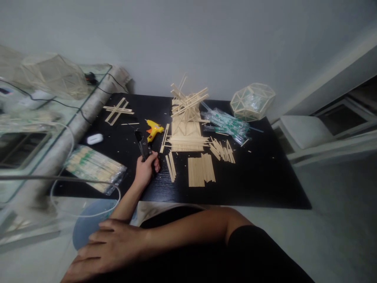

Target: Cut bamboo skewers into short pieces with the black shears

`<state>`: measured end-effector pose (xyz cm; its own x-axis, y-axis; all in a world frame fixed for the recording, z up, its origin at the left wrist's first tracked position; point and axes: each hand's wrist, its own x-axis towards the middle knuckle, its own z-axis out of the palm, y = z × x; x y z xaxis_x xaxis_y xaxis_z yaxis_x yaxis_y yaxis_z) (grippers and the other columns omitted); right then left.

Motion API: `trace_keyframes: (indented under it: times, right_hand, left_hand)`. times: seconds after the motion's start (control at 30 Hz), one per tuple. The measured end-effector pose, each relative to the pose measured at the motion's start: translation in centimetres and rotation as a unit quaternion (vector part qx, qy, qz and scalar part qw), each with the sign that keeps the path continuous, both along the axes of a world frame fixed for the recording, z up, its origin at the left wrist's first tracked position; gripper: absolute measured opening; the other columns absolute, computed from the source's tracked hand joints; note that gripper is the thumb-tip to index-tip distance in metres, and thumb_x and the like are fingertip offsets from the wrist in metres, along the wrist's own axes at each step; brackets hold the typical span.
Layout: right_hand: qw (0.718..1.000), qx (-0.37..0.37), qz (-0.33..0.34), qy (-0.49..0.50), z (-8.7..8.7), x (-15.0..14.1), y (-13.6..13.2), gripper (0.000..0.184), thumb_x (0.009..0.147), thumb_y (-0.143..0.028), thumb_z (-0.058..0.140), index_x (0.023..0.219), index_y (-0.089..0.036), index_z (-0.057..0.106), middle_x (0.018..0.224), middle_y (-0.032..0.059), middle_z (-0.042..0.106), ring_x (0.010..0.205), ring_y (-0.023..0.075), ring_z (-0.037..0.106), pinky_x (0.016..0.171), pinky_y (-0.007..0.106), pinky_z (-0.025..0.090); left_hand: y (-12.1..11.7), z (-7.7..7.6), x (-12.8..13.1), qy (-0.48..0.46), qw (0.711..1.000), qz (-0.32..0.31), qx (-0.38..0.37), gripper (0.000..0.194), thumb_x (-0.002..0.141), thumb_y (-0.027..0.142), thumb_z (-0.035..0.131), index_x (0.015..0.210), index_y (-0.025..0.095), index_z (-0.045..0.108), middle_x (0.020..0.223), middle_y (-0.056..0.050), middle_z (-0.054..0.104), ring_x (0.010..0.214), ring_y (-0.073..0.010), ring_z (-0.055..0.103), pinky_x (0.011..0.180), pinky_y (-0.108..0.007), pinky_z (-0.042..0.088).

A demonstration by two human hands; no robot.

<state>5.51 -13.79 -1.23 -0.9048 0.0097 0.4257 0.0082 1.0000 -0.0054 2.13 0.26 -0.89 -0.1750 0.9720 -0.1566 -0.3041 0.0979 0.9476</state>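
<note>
My left hand (145, 169) is closed around the handles of a black pliers-like cutting tool (143, 146), held upright over the black table. Just beyond it lies a yellow glue gun (153, 130). My right hand (110, 248) reaches across and rests on my left arm near the elbow, fingers spread and holding no object. To the right of the tool, a few thin wooden sticks (171, 166) lie beside a neat row of sticks (202, 170). Behind these, more sticks are piled on a light wooden board (185, 127), some forming a raised frame.
Crossed sticks (118, 111) and a white case (94, 138) lie at the left. A bag of wrapped sticks (96, 169) is near the front left edge. Plastic wrappers (228, 124) and a faceted stick frame (252, 101) occupy the back right. A white cable (84, 215) hangs at left.
</note>
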Motion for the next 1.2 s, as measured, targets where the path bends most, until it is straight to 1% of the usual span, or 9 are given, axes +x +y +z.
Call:
trace_keyframes:
  times: [0.3,0.37,0.47,0.6,0.73,0.83,0.9,1.03,1.2]
  right_hand:
    - [0.998,-0.051,-0.006,0.027,-0.1,-0.9,0.1,0.035,0.111,-0.021,0.041,0.134,-0.034,0.063,0.141,-0.0038,0.066,0.119,0.0143,0.061,0.112,0.034,0.043]
    - [0.998,-0.052,-0.016,0.034,-0.2,-0.9,0.2,0.035,0.11,-0.019,0.041,0.134,-0.03,0.063,0.141,-0.0015,0.065,0.121,0.0151,0.06,0.117,0.035,0.039]
    - [0.997,-0.046,-0.032,0.047,-0.4,-0.6,0.2,0.037,0.109,-0.016,0.04,0.139,-0.027,0.06,0.146,0.0012,0.061,0.129,0.0163,0.055,0.125,0.036,0.03]
    - [0.996,-0.05,-0.053,0.046,-0.5,-0.3,0.5,0.041,0.11,-0.018,0.038,0.146,-0.025,0.056,0.15,0.0013,0.057,0.135,0.0169,0.051,0.128,0.035,0.027]
    - [0.995,-0.043,-0.088,0.012,0.1,0.2,0.7,0.043,0.11,-0.02,0.039,0.152,-0.026,0.05,0.159,0.0016,0.049,0.147,0.0171,0.041,0.133,0.036,0.019]
    - [0.994,-0.032,-0.099,-0.01,0.4,0.5,0.6,0.044,0.109,-0.019,0.042,0.152,-0.028,0.048,0.164,0.0013,0.042,0.152,0.0171,0.036,0.134,0.037,0.016]
    - [0.994,-0.024,-0.107,-0.012,0.3,0.7,0.5,0.045,0.108,-0.018,0.045,0.152,-0.031,0.048,0.166,0.0001,0.04,0.153,0.0178,0.034,0.134,0.038,0.016]
    - [0.993,-0.012,-0.12,0.005,-0.2,0.5,0.3,0.047,0.108,-0.017,0.044,0.15,-0.036,0.051,0.165,-0.0043,0.043,0.154,0.0197,0.033,0.133,0.04,0.018]
    - [0.993,0.006,-0.116,-0.004,-0.5,0.2,0.6,0.047,0.109,-0.017,0.042,0.15,-0.038,0.052,0.164,-0.0053,0.044,0.153,0.019,0.036,0.131,0.041,0.022]
  left_hand:
    - [0.0,0.5,-0.4,-0.052,0.998,-0.028,0.005,0.026,0.077,0.031,0.078,0.073,0.019,0.055,0.05,0.006,0.048,0.039,-0.0091,0.042,0.04,-0.022,0.037]
    - [0.0,0.6,-0.6,-0.071,0.997,-0.037,0.001,0.026,0.077,0.03,0.078,0.073,0.018,0.055,0.051,0.005,0.048,0.041,-0.0089,0.042,0.041,-0.022,0.037]
    - [0.3,0.8,-1.2,-0.104,0.993,-0.055,-0.011,0.026,0.078,0.028,0.078,0.07,0.017,0.055,0.052,0.005,0.046,0.042,-0.008,0.041,0.042,-0.021,0.037]
    - [0.7,1.0,-2.0,-0.151,0.985,-0.071,-0.04,0.024,0.08,0.025,0.074,0.07,0.017,0.054,0.053,0.006,0.04,0.044,-0.007,0.038,0.044,-0.02,0.036]
    - [1.0,1.1,-2.5,-0.193,0.976,-0.079,-0.066,0.02,0.084,0.021,0.068,0.072,0.016,0.054,0.056,0.005,0.04,0.046,-0.0076,0.039,0.047,-0.02,0.038]
    - [1.1,1.2,-2.8,-0.22,0.969,-0.078,-0.078,0.019,0.088,0.02,0.064,0.073,0.017,0.053,0.059,0.005,0.04,0.049,-0.0082,0.04,0.049,-0.02,0.04]
    - [1.2,1.3,-2.8,-0.233,0.966,-0.075,-0.08,0.018,0.089,0.018,0.062,0.074,0.017,0.052,0.06,0.004,0.04,0.05,-0.0084,0.041,0.05,-0.02,0.041]
    - [1.2,1.2,-2.9,-0.25,0.962,-0.073,-0.084,0.018,0.088,0.015,0.061,0.073,0.017,0.052,0.061,0.003,0.042,0.051,-0.0094,0.042,0.052,-0.021,0.043]
    - [1.3,1.2,-3.0,-0.27,0.956,-0.067,-0.091,0.014,0.089,0.015,0.058,0.076,0.016,0.054,0.062,0.003,0.043,0.053,-0.0099,0.043,0.054,-0.022,0.044]
